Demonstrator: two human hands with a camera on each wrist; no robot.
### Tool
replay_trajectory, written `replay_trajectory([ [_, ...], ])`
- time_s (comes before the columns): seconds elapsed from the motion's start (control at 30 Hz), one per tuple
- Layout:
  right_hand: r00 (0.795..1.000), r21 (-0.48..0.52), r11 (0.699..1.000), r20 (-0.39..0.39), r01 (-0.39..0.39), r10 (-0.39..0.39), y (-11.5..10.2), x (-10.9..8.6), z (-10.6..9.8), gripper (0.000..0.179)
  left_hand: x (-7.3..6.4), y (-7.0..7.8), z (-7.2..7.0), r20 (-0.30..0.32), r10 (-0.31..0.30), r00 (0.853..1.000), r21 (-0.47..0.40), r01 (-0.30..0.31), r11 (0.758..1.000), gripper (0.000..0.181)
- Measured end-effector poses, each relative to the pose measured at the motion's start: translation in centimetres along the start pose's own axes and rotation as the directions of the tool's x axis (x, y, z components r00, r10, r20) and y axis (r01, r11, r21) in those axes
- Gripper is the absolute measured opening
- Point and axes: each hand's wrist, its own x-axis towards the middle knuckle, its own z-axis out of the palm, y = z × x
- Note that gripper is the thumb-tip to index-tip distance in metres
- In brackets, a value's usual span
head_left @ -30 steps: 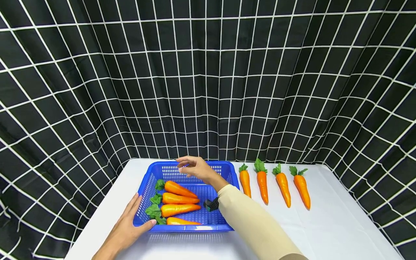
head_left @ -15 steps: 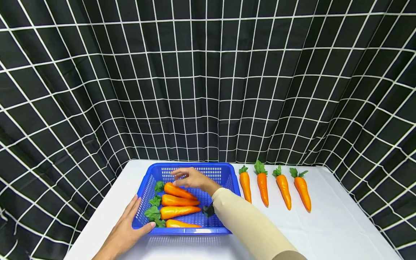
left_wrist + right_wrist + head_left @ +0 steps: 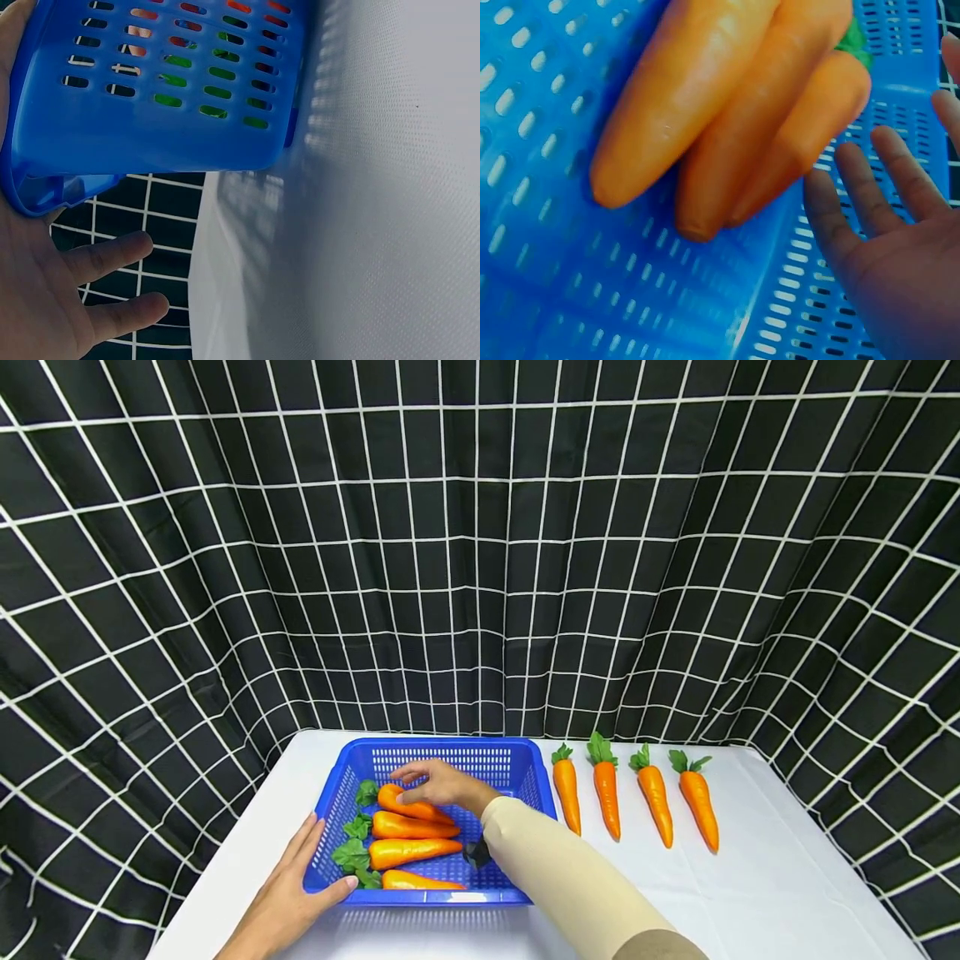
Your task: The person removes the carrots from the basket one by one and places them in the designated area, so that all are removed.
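A blue perforated basket [image 3: 442, 742] stands on the table with several orange carrots in it, leafy green tops to the left. My right hand [image 3: 441, 783] is low inside the basket over the farthest carrot [image 3: 423, 808], its thumb in front of the carrot's thick end. In the right wrist view that hand's fingers [image 3: 859, 184] are extended beside the carrots, not wrapped around any. My left hand [image 3: 288, 889] rests at the basket's near left corner, thumb on the front rim. Fairly straight fingers lie along the left side; two are spread apart below the basket in the left wrist view.
Right of the basket, several more carrots [image 3: 606, 800] lie in a row on the white tabletop [image 3: 780, 868], tops pointing away. A black curtain with a white grid [image 3: 480, 568] hangs behind the table and along both sides. A dark wrist device [image 3: 477, 853] hangs under my right wrist.
My right hand has come down from above the basket's far part towards the farthest carrot. My left hand keeps its place at the corner. The carrots show no clear movement.
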Motion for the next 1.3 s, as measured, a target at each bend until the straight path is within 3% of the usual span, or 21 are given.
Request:
replay_trajectory([
  [0.23, 1.000, -0.011, 1.000, -0.009, -0.019, 0.019, 0.2, 0.1, 0.5, 0.040, -0.1, 0.0, 0.0, 0.008, -0.014, 1.000, -0.009, 0.014, 1.000, 0.105],
  [0.53, 0.997, -0.126, 0.989, -0.032, -0.078, 0.074, 0.3, 0.5, 0.8, 0.036, 0.1, -0.1, 0.1, -0.002, -0.011, 1.000, -0.006, 0.011, 1.000, 0.105],
  [0.8, 0.997, -0.139, 0.987, -0.019, -0.083, 0.081, 0.5, 0.6, 1.0, 0.046, 0.1, -0.1, 0.1, 0.001, -0.024, 1.000, -0.008, 0.024, 1.000, 0.106],
  [1.13, 0.997, -0.263, 0.962, -0.022, -0.076, 0.073, 0.7, 0.6, 1.1, 0.049, 0.0, 0.0, 0.2, -0.002, -0.038, 0.999, -0.011, 0.038, 0.999, 0.106],
  [1.3, 0.997, -0.241, 0.967, -0.038, -0.080, 0.073, 0.6, 0.4, 0.8, 0.047, 0.1, 0.0, 0.2, -0.016, -0.032, 0.999, -0.019, 0.032, 0.999, 0.106],
])
